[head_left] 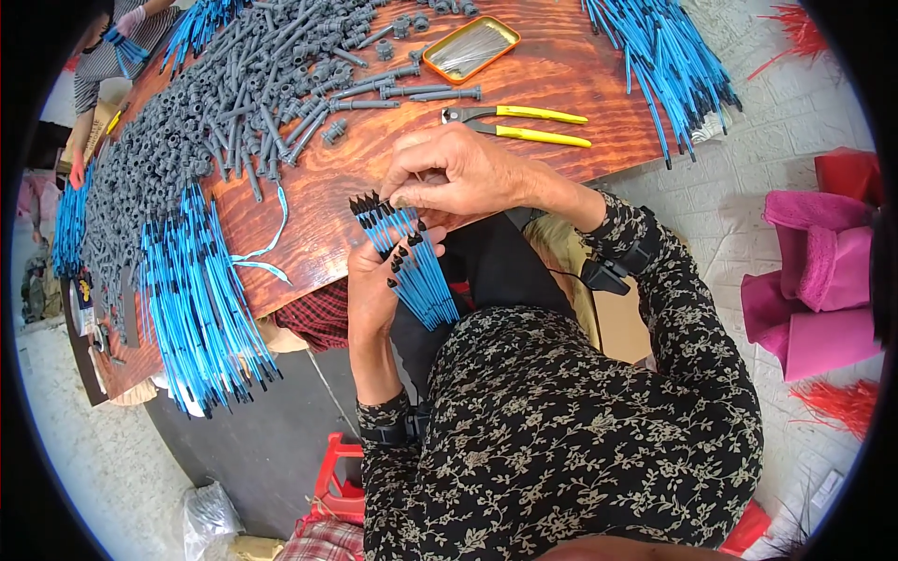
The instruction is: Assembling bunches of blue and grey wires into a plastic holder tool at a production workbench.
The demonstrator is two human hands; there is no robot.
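My left hand (368, 285) is wrapped around a bundle of thin blue rods with black tips (428, 285), held at the near edge of the table. The rods slant down toward my lap, and their black pointed ends face up and away from me. My right hand (463, 168) is just above, thumb and fingers pinched at the black tips on the far side of the bundle. What lies between those fingertips is too small to make out. Beyond my right hand lie end-cutting pliers (538, 113) with yellow handles.
A big heap of grey plastic parts (196, 131) covers the table's left and far side. An orange-rimmed tin (488, 64) holds thin metal pins. More blue rods lie at left (192, 299) and far right (669, 70). A co-worker's gloved hand (131, 21) shows far left.
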